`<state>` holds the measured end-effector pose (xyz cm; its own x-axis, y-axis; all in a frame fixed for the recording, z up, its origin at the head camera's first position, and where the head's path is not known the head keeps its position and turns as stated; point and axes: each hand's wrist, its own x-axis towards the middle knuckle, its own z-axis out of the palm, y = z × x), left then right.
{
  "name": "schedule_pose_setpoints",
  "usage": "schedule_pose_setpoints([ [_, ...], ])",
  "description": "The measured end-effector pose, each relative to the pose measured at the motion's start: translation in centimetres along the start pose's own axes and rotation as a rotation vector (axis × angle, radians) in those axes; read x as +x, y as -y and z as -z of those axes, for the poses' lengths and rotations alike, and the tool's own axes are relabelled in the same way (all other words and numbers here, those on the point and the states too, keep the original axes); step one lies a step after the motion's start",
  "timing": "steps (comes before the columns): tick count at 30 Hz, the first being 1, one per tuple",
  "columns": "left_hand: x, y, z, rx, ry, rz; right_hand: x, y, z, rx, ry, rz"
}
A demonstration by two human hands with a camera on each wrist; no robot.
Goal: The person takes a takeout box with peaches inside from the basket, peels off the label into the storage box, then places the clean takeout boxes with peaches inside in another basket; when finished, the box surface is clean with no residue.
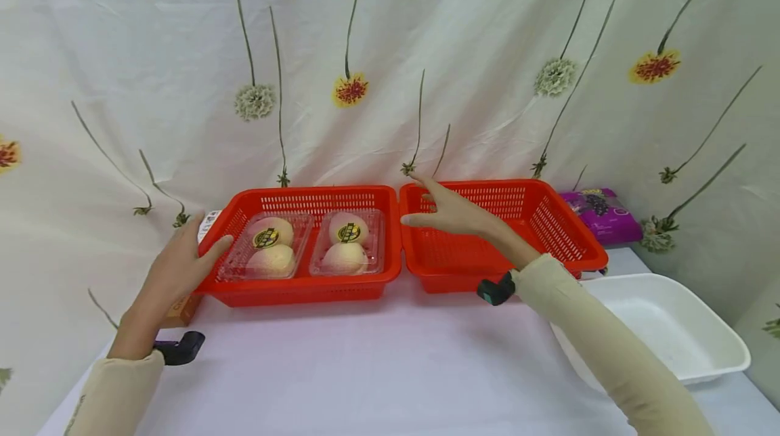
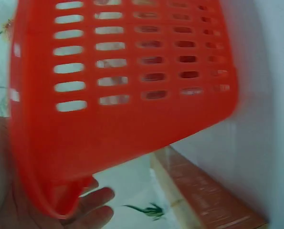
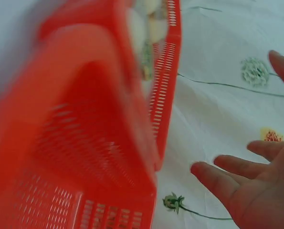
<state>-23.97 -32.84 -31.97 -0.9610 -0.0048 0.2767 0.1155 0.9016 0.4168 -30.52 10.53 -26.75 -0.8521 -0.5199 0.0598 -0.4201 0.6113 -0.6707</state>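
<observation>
Two red slotted baskets stand side by side on the table. The left basket holds two clear clamshell packs, each with pale round fruit and a yellow sticker. Nothing lies in the right basket. My left hand lies with straight fingers against the left basket's left rim; in the blurred left wrist view its fingers show under the basket corner. My right hand hovers, fingers spread, over the right basket's rear left corner, holding nothing. The right wrist view shows that hand apart from the basket.
A brown cardboard box sits under my left hand, beside the left basket. A purple bag lies behind the right basket and a white foam tray stands at the right front. A flowered cloth hangs behind the table.
</observation>
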Motion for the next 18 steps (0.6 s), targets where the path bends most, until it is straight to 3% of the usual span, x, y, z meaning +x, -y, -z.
schedule_pose_setpoints([
  [4, -0.2, 3.0, -0.8, -0.120, 0.050, 0.116, 4.4, 1.1, -0.1, 0.067, 0.131, -0.047],
  [7, -0.3, 3.4, -1.7, -0.206, 0.039, 0.180, 7.1, 1.3, -0.8, 0.149, 0.185, -0.092],
  [12, -0.6, 3.3, -2.3, -0.279, -0.004, 0.219, 9.8, 1.2, -2.7, 0.267, 0.201, -0.172],
  [14, -0.7, 3.4, -2.2, -0.294, -0.004, 0.227, 10.3, 1.5, -3.6, 0.251, 0.191, -0.179],
  [18, -0.9, 3.8, -2.1, -0.305, -0.004, 0.239, 11.2, 2.2, -5.4, 0.104, 0.190, -0.161],
])
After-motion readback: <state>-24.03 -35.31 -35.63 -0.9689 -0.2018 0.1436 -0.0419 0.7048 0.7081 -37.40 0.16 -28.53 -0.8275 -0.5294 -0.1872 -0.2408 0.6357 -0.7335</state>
